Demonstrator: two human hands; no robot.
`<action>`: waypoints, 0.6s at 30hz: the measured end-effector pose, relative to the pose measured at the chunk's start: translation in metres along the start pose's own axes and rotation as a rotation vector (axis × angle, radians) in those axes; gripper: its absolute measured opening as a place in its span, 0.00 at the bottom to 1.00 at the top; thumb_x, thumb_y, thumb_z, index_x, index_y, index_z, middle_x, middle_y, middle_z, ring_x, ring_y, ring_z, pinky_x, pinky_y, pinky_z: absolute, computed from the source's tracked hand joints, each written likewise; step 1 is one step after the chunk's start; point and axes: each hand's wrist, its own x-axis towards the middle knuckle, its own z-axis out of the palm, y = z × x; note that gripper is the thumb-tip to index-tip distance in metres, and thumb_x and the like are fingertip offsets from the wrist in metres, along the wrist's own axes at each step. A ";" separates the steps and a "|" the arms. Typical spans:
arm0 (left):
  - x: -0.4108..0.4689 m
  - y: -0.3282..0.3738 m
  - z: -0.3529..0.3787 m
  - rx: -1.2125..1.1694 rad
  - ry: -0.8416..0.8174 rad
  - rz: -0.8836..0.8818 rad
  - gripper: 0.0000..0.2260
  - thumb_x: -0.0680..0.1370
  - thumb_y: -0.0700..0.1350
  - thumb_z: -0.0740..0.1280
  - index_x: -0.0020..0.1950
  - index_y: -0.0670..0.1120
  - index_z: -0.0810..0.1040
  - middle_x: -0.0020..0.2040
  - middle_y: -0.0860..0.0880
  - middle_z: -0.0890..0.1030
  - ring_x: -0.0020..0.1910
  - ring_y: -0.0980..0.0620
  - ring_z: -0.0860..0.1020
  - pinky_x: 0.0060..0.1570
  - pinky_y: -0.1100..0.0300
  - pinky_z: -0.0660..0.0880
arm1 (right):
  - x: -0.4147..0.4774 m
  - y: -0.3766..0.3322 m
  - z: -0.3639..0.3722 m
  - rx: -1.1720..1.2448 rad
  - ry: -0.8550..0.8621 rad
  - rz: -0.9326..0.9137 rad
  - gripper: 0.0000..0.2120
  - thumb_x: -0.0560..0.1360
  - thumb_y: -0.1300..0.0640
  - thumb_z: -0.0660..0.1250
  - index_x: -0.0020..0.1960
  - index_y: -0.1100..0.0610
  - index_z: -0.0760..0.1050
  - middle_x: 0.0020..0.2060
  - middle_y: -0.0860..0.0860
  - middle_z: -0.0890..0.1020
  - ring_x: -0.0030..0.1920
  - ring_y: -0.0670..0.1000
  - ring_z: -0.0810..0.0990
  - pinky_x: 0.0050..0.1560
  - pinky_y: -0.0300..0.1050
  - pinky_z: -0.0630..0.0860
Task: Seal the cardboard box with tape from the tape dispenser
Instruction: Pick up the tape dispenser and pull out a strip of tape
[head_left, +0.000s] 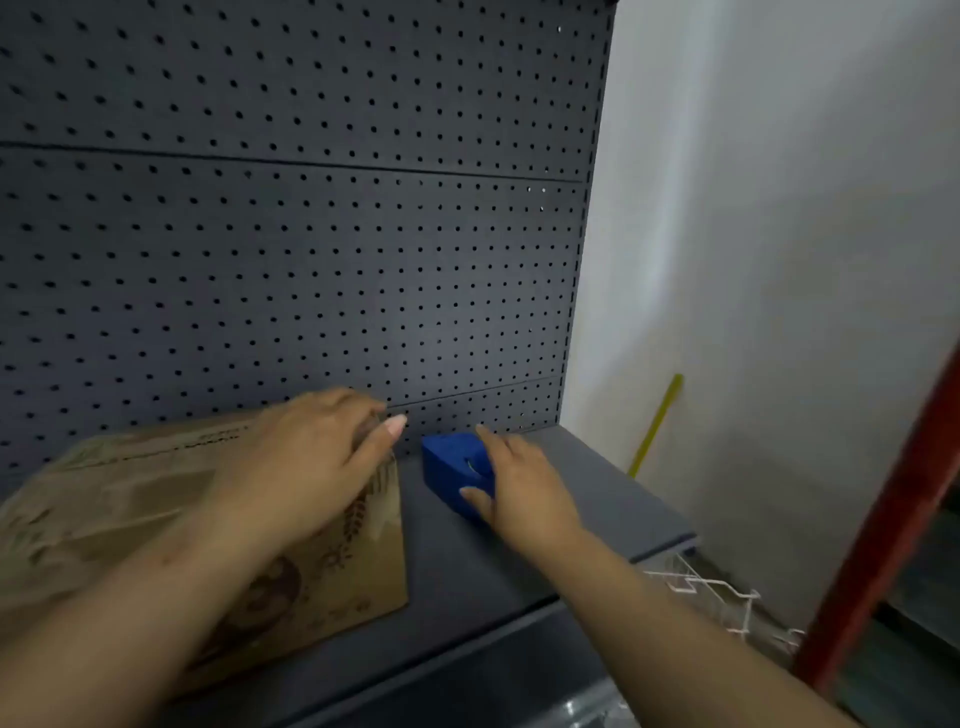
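A printed cardboard box (156, 499) lies on the dark grey shelf (597, 493) at the left, with clear tape across its top. My left hand (306, 457) rests flat on the box's far right corner, fingers spread over the edge. A blue tape dispenser (449, 467) stands on the shelf just right of the box. My right hand (519, 483) is against the dispenser's right side, thumb on its near face and index finger along its top; whether it grips firmly is unclear through motion blur.
A dark pegboard back panel (311, 234) rises behind the shelf. To the right are a white wall (779, 260), a yellow stick (657, 423), a red post (883, 519) and a white wire rack (727, 597) below the shelf edge.
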 end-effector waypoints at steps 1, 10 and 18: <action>0.000 -0.001 0.003 0.018 -0.001 0.002 0.41 0.68 0.70 0.34 0.67 0.53 0.72 0.65 0.54 0.75 0.63 0.54 0.73 0.62 0.56 0.70 | 0.003 -0.001 0.006 -0.086 -0.062 0.005 0.35 0.75 0.46 0.63 0.75 0.54 0.51 0.69 0.56 0.67 0.69 0.58 0.64 0.70 0.51 0.60; -0.001 -0.006 0.017 0.154 -0.037 -0.015 0.29 0.76 0.64 0.42 0.70 0.54 0.67 0.70 0.53 0.71 0.69 0.54 0.69 0.71 0.54 0.58 | 0.023 0.030 0.014 -0.322 -0.216 -0.044 0.29 0.78 0.58 0.59 0.75 0.53 0.51 0.64 0.58 0.73 0.65 0.60 0.68 0.68 0.54 0.62; 0.001 -0.009 0.023 0.156 -0.030 -0.043 0.29 0.77 0.63 0.41 0.71 0.54 0.65 0.73 0.54 0.67 0.72 0.55 0.63 0.73 0.55 0.50 | 0.032 0.041 0.020 -0.483 -0.239 -0.139 0.44 0.72 0.39 0.64 0.76 0.53 0.44 0.65 0.58 0.71 0.66 0.59 0.68 0.75 0.53 0.49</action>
